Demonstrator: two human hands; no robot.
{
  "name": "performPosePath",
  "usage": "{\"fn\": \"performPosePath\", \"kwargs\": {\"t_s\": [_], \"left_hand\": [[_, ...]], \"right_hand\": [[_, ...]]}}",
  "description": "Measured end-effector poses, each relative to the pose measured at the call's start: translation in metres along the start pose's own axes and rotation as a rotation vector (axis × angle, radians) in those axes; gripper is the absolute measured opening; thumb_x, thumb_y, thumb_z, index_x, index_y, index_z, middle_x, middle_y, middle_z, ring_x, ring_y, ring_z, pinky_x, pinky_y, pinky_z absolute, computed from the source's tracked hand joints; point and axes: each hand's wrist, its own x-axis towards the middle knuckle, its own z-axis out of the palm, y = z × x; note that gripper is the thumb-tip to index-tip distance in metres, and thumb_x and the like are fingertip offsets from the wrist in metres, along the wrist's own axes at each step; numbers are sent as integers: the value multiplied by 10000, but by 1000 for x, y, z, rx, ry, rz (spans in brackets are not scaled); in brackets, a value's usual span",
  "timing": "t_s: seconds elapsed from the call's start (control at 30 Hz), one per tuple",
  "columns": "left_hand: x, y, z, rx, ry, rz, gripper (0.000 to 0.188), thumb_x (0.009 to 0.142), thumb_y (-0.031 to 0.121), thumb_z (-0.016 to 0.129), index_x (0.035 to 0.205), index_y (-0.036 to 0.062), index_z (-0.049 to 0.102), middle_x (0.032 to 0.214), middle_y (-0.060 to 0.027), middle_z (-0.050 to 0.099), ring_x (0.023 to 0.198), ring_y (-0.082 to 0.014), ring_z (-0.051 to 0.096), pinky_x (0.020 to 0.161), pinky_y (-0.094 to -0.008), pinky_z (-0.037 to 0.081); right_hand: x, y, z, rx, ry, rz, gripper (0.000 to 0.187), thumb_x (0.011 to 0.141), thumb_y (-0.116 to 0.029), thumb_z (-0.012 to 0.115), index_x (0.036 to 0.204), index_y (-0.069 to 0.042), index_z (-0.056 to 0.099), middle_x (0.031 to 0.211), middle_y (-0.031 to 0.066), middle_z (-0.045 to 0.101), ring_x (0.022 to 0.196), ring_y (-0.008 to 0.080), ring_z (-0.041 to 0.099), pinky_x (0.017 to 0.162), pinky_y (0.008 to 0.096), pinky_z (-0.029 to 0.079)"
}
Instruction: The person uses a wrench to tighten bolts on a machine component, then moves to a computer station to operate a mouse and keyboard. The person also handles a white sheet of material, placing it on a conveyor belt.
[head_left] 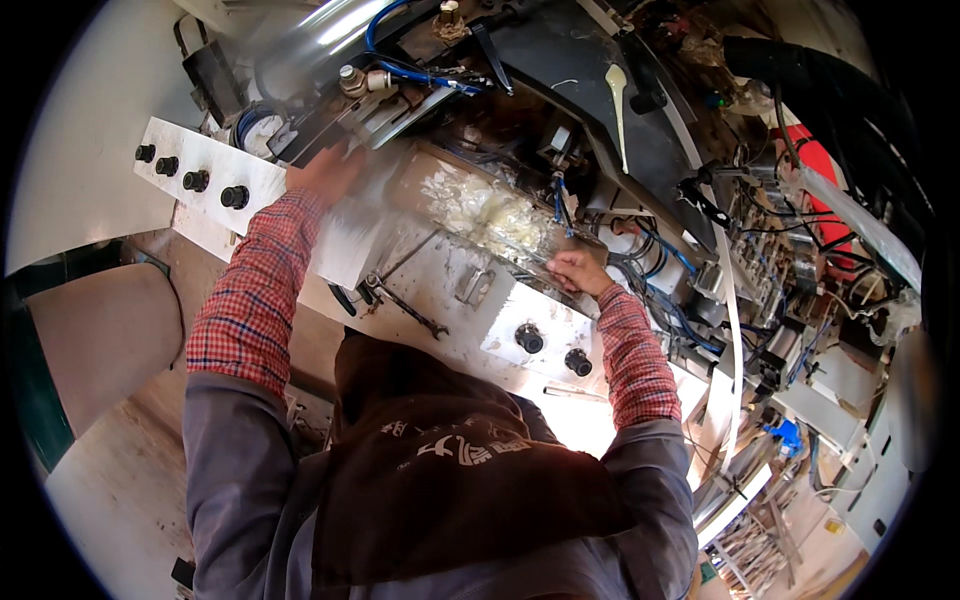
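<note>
White pasty residue [490,212] lying in brown tray [412,182]; right hand [578,272] nearly closed, pinching what looks like thin tool [532,254] at residue's edge, apparently scraping. Left hand [328,176] blurring beside dark bar [316,142], grip unclear. Next move probably calling for steady pinch.

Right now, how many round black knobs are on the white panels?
6: four black knobs on the left panel, two on the right panel; others may be hidden.

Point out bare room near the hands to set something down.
Looks bare: the pale metal plate between left sleeve and wrench; also a narrow strip between wrench and two black knobs. Crowded: tray with whitish clumps, right hand at its edge; cables beyond.
</note>
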Motion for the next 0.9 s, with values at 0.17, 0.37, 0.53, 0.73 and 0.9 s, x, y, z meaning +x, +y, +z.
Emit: {"fn": "performPosePath", "kwargs": {"t_s": [0.17,0.37,0.53,0.73,0.9], "left_hand": [[3,-1,2,45,-12,2,505,936,494,500,1181,82,656,1145,-165,680,1086,-363,638,953,-438,490],[2,0,1,30,-89,-59,549,954,531,437,1232,112,657,1228,-144,657,1169,-338,608,1005,-438,470],[-2,-3,3,3,-121,-50,533,945,531,467,1260,124,604,1180,-153,669,1120,-361,625,959,-465,484],[4,-14,18,-37,26,16,498,909,488,559,1232,110,591,1084,-199,698,1026,-413,660,873,-485,507],[0,-7,9,-3,281,225,389,851,422,630,983,58,669,869,-160,680,846,-365,665,758,-481,516]], "right_hand": [[-6,8,-8,53,-5,39,340,985,-260,650,716,-66,576,612,-32,519,506,60,450,470,232,338],[-23,3,-17,-43,49,25,338,971,-265,666,714,-63,582,592,-33,504,496,62,439,461,242,328],[-41,3,-23,-131,109,41,366,967,-294,667,694,-67,580,561,-39,488,466,60,425,442,252,316],[-86,36,-51,-462,339,-153,312,932,-261,670,710,-46,622,582,-19,516,514,90,450,482,298,350],[-161,-10,-36,-490,525,-8,320,849,-269,695,735,21,620,618,116,547,562,186,477,553,380,395]]}}
